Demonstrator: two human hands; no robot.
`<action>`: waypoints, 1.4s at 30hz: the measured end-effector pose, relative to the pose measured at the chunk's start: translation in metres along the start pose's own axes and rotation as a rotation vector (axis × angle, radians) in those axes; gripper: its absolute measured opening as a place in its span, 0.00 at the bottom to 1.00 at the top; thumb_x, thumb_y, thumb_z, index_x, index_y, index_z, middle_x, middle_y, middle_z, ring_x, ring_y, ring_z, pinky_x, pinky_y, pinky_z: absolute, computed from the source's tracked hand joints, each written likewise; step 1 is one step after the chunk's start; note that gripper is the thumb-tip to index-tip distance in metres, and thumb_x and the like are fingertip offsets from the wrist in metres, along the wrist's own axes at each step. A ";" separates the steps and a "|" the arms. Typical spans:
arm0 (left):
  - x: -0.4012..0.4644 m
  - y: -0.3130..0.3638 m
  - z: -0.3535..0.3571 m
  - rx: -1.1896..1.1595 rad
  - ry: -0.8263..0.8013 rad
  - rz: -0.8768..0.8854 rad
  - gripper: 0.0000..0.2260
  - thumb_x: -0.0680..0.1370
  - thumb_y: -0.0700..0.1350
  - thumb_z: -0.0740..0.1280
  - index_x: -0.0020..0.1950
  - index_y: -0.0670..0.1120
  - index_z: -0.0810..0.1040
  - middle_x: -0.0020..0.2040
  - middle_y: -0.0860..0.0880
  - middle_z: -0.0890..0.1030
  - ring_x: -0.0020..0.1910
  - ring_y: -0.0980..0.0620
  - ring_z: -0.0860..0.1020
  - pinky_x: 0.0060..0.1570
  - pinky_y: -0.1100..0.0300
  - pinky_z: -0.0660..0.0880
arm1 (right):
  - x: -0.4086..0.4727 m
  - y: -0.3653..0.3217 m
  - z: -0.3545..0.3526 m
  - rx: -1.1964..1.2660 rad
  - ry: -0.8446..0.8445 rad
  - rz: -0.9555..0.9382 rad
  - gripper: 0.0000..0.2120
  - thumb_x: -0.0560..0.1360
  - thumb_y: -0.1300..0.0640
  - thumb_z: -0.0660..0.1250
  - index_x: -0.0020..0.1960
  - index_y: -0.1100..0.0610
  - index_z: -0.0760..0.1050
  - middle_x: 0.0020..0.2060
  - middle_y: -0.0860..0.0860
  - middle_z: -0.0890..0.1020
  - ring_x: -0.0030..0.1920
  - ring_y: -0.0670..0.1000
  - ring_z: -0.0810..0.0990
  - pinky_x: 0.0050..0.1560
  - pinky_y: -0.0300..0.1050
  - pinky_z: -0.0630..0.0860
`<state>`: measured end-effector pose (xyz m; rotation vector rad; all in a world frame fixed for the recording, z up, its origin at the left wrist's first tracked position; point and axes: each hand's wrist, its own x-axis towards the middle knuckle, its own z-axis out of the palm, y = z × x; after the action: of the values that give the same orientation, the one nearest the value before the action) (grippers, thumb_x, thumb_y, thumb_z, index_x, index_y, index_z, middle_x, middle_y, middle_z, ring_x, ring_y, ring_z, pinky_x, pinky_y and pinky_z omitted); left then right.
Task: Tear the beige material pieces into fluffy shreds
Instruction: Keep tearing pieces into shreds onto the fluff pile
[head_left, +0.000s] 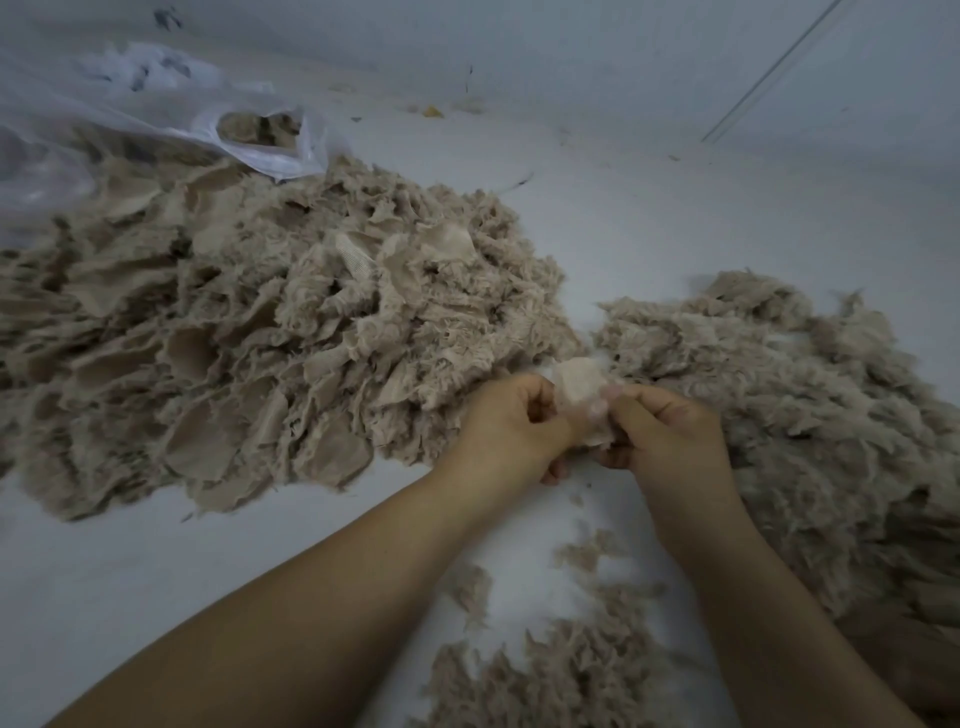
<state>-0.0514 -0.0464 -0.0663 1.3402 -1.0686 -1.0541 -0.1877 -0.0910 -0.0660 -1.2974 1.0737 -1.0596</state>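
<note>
Between the two heaps, low and right of centre, both hands met on one small beige material piece (582, 402). Left hand (511, 428) had its fingers curled, pinching the piece's left edge; right hand (670, 434) pinched the right edge the same way, thumb on top. Each grip was closed on the fabric, knuckles nearly touching. Piece looked pale, thin, woven backing showing, fuzzy at the rim, slightly blurred. It was held just above the white surface (208, 571), not lying on it.

Left heap (249, 332) was big: flat scraps with smooth mesh backs mixed with shaggy pile, untorn, spreading to the left frame edge. Right heap (810, 415) was softer, all fluffy shreds, running off the right edge and down beside the right forearm. Heaps nearly touched just above the hands. Loose shreds (561, 670) lay scattered near the bottom edge between the forearms.

Clear plastic bag (249, 130) lay at upper left, mouth open, beige scraps visible inside, its lip touching the left heap's top. Bare white surface was open at lower left below the left heap and across the upper right. Thin line (769, 73) ran diagonally at upper right. Small dark specks and a yellowish bit (432, 110) sat far back.
</note>
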 end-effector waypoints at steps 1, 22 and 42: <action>0.000 -0.001 0.000 0.022 -0.010 0.009 0.12 0.76 0.41 0.71 0.37 0.44 0.72 0.24 0.50 0.76 0.22 0.53 0.75 0.23 0.62 0.73 | 0.000 0.000 0.000 0.015 0.015 0.022 0.14 0.80 0.60 0.66 0.37 0.59 0.83 0.32 0.60 0.83 0.32 0.52 0.80 0.34 0.43 0.79; -0.002 0.030 -0.038 1.527 0.222 0.165 0.07 0.78 0.47 0.62 0.45 0.48 0.79 0.40 0.49 0.79 0.42 0.45 0.81 0.29 0.60 0.59 | 0.003 -0.001 -0.002 0.108 0.155 0.012 0.12 0.81 0.66 0.62 0.44 0.59 0.82 0.26 0.48 0.78 0.25 0.42 0.71 0.25 0.34 0.68; 0.005 0.006 0.001 0.472 0.026 0.335 0.14 0.74 0.40 0.73 0.31 0.39 0.73 0.26 0.54 0.66 0.25 0.59 0.64 0.26 0.67 0.62 | 0.016 0.008 -0.009 -0.035 0.151 0.152 0.11 0.83 0.61 0.61 0.60 0.59 0.79 0.31 0.49 0.82 0.21 0.44 0.72 0.21 0.35 0.67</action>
<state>-0.0512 -0.0513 -0.0600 1.4647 -1.5228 -0.5522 -0.1935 -0.1088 -0.0735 -1.1570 1.2886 -1.0403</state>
